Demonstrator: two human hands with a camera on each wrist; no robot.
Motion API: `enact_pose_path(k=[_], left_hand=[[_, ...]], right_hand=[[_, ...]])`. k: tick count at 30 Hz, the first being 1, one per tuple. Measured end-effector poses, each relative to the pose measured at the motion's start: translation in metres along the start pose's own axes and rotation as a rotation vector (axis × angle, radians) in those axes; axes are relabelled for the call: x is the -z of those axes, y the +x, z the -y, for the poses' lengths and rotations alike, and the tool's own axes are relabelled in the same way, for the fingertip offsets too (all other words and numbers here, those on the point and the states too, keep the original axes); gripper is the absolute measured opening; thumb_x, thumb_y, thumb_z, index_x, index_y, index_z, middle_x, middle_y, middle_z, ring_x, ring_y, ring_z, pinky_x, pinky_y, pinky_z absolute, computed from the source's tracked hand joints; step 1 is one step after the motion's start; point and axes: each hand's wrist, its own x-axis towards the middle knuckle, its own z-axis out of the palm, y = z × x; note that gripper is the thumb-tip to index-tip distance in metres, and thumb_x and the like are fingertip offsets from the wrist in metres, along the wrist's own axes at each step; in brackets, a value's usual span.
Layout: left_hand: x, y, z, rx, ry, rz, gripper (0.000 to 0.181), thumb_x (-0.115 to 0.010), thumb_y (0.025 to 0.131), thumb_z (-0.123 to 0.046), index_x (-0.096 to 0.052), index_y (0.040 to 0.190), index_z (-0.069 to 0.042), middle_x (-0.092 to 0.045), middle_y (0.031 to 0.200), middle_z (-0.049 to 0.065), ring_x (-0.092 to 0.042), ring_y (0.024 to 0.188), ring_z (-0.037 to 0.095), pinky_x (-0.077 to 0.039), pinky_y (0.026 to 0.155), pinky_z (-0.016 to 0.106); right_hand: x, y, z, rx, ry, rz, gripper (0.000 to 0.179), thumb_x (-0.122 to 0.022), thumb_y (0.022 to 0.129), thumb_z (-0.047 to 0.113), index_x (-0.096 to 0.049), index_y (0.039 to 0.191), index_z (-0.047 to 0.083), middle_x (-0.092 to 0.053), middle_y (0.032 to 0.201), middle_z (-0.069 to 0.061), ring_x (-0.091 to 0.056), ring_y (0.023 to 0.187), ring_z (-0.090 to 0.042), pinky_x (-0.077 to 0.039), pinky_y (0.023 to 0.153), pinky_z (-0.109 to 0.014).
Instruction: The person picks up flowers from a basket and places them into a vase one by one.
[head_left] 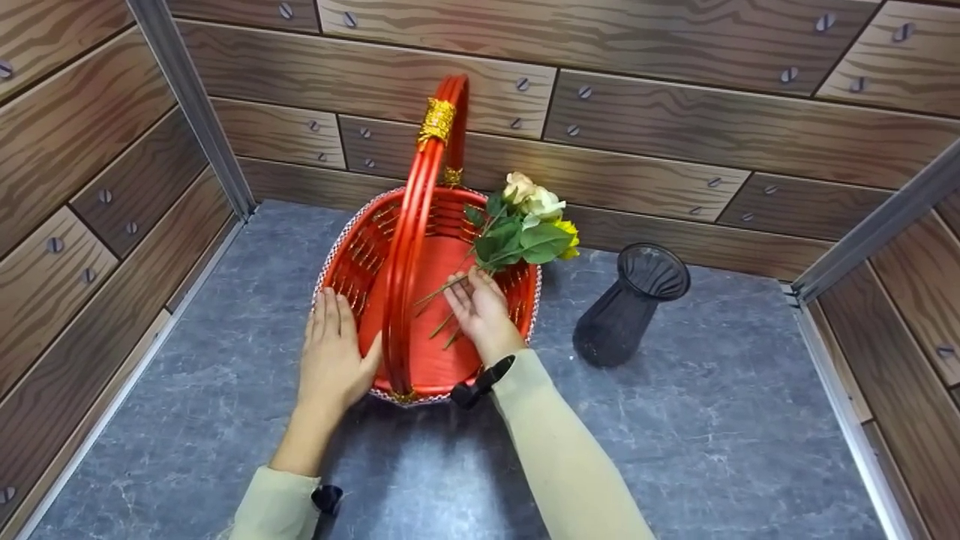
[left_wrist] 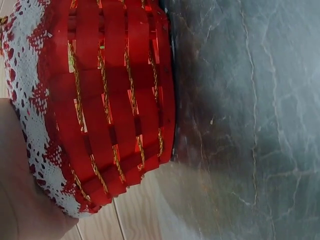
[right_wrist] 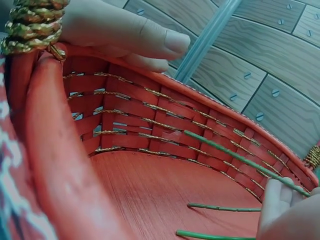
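Note:
A red woven basket (head_left: 450,352) with a tall arched handle (head_left: 411,247) stands on the floor in the head view. My left hand (head_left: 330,349) rests on its left rim, fingers straight and thumb over the edge. In the left wrist view part of that hand (left_wrist: 25,190) lies against the basket's white lace trim (left_wrist: 30,95). Inside the basket, my right hand (head_left: 484,311) holds the green stems of a bunch of flowers (head_left: 525,232). Peach, white and yellow blooms lean over the right rim. The right wrist view shows a stem (right_wrist: 235,156) running into the fingers.
A dark, see-through glass vase (head_left: 622,307) with a flared mouth stands to the right of the basket. Wood-patterned walls (head_left: 637,127) close in the back and sides, with metal strips at the corners. Grey marbled floor (head_left: 712,420) spreads around the basket.

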Motion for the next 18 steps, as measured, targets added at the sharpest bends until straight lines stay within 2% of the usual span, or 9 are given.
enact_pose_path(k=[2,6,8,12,18], left_hand=[[0.001,0.0,0.001,-0.005,-0.002,0.0,0.085,-0.043,0.1,-0.051,-0.022,0.153,0.011,-0.013,0.163,0.029,-0.006,0.153,0.041,-0.012,0.124,0.053],[0.003,0.0,0.001,-0.016,-0.005,0.014,0.084,-0.046,0.1,-0.049,-0.023,0.152,0.012,-0.014,0.162,0.029,-0.007,0.153,0.041,-0.012,0.123,0.054],[0.004,0.0,0.001,-0.016,-0.006,0.027,0.084,-0.045,0.1,-0.049,-0.022,0.152,0.012,-0.013,0.162,0.029,-0.007,0.153,0.041,-0.011,0.123,0.054],[0.003,0.0,0.001,-0.013,-0.012,0.047,0.084,-0.043,0.101,-0.05,-0.02,0.153,0.011,-0.011,0.163,0.029,-0.006,0.153,0.041,-0.009,0.124,0.054],[0.002,0.0,0.002,-0.016,-0.012,0.044,0.085,-0.043,0.1,-0.051,-0.02,0.153,0.011,-0.012,0.163,0.029,-0.005,0.153,0.042,-0.009,0.124,0.054]], right_hand=[[0.0,0.0,-0.001,0.03,-0.025,0.002,0.002,-0.052,0.103,0.009,-0.05,0.102,0.011,-0.061,0.089,-0.006,-0.063,0.085,-0.02,-0.053,0.098,-0.039],[-0.002,-0.002,-0.002,0.087,-0.089,-0.002,0.006,-0.053,0.103,0.009,-0.05,0.097,0.011,-0.062,0.087,-0.005,-0.065,0.08,-0.017,-0.058,0.085,-0.034],[-0.003,-0.003,-0.003,0.108,-0.102,-0.007,0.007,-0.052,0.102,0.007,-0.051,0.096,0.01,-0.061,0.087,-0.006,-0.064,0.079,-0.017,-0.058,0.083,-0.035],[-0.005,-0.006,-0.003,0.133,-0.113,-0.021,0.01,-0.05,0.102,0.003,-0.051,0.095,0.01,-0.059,0.086,-0.006,-0.062,0.075,-0.017,-0.056,0.088,-0.04],[-0.005,-0.013,0.002,0.151,-0.078,-0.02,0.008,-0.051,0.102,0.001,-0.051,0.098,0.008,-0.058,0.083,-0.006,-0.062,0.072,-0.017,-0.059,0.076,-0.034]])
